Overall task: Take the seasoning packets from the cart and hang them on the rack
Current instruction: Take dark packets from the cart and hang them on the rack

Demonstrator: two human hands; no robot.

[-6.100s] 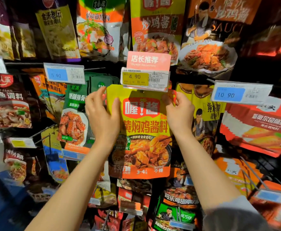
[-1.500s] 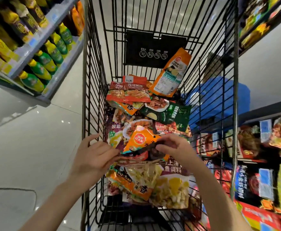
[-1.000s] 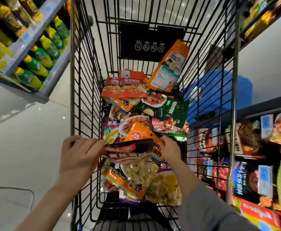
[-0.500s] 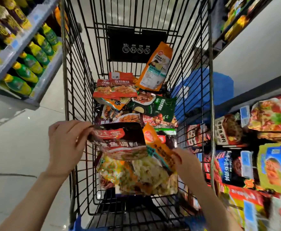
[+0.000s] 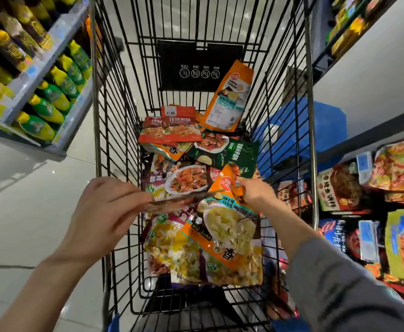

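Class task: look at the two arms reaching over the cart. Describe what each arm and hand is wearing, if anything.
The left hand and its forearm are bare: no sleeve, glove, watch or ring shows. The right hand is bare too, but a grey sleeve of soft fabric covers that arm from mid-forearm upward.
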